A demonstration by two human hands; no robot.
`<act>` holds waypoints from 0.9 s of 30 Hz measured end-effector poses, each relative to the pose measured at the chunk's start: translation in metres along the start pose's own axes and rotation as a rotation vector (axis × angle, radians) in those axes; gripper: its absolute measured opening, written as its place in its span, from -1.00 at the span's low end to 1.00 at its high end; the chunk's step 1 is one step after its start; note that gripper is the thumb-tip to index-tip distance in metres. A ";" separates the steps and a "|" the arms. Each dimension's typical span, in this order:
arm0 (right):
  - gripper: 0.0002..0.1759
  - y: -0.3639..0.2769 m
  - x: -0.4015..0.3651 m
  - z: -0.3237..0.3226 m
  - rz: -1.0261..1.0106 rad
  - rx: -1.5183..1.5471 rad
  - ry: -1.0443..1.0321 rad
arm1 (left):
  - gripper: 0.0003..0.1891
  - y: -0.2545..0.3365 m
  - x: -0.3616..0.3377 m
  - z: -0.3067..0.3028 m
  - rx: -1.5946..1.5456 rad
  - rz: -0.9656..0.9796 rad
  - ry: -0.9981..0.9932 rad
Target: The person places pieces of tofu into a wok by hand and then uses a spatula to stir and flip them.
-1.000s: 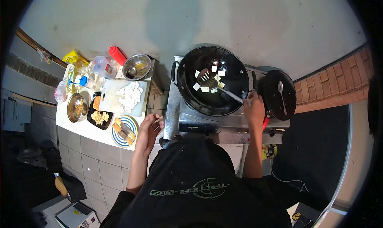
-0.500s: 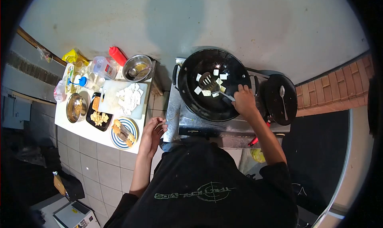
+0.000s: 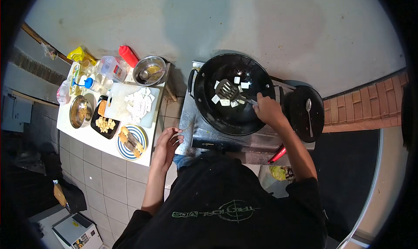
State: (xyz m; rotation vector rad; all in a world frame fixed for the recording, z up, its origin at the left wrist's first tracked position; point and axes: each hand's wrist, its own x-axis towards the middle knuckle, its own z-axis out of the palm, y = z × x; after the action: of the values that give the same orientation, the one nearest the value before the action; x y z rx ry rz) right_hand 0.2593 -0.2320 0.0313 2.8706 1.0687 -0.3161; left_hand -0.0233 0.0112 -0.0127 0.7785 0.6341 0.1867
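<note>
My right hand (image 3: 267,109) is clamped round the slotted spatula (image 3: 227,91), with its blade over the white cubes (image 3: 224,102) in the wok (image 3: 235,118). My left hand (image 3: 169,141) rests open at the table (image 3: 78,132) edge. I'd slide in flat underneath, gently, so nothing crumbles.

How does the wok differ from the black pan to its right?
The wok is larger and deeper; the black pan is smaller and flatter. The wok holds white cubes and a slotted spatula, gripped by the right hand; the black pan holds only a spoon. Both are round and black.
</note>
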 end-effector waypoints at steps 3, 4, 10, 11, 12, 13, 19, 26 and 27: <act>-0.57 0.004 0.003 -0.017 -0.031 0.042 0.022 | -0.75 -0.010 0.007 0.000 -0.003 -0.006 0.004; -0.54 0.005 0.003 -0.022 -0.060 0.020 0.029 | -0.75 -0.014 0.011 0.000 0.031 0.006 0.027; -0.46 0.001 -0.005 -0.048 -0.130 -0.183 0.253 | -0.75 -0.071 0.048 -0.036 0.710 0.240 0.111; -0.46 0.003 -0.004 -0.052 -0.134 -0.181 0.254 | -0.75 -0.081 0.050 -0.042 0.711 0.241 0.115; -0.45 0.005 -0.002 -0.056 -0.171 -0.200 0.315 | -0.73 -0.083 0.049 -0.038 0.902 0.246 0.117; -0.44 0.007 0.001 -0.058 -0.208 -0.217 0.376 | -0.71 -0.085 0.048 -0.035 1.094 0.249 0.120; -0.58 0.004 0.032 -0.057 -0.338 -0.332 0.570 | -0.68 -0.102 0.048 -0.020 1.251 0.285 0.200; -0.48 0.007 0.023 -0.053 -0.457 -0.342 0.536 | -0.73 -0.097 0.047 -0.021 1.338 0.322 0.276; -0.55 0.009 0.021 -0.057 -0.473 -0.343 0.577 | -0.74 -0.097 0.048 -0.021 1.348 0.350 0.275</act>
State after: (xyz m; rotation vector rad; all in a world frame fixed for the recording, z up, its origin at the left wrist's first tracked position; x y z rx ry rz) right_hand 0.2903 -0.2188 0.0821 2.4111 1.6865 0.6579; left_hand -0.0044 -0.0266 -0.1144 2.1974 0.8574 0.1715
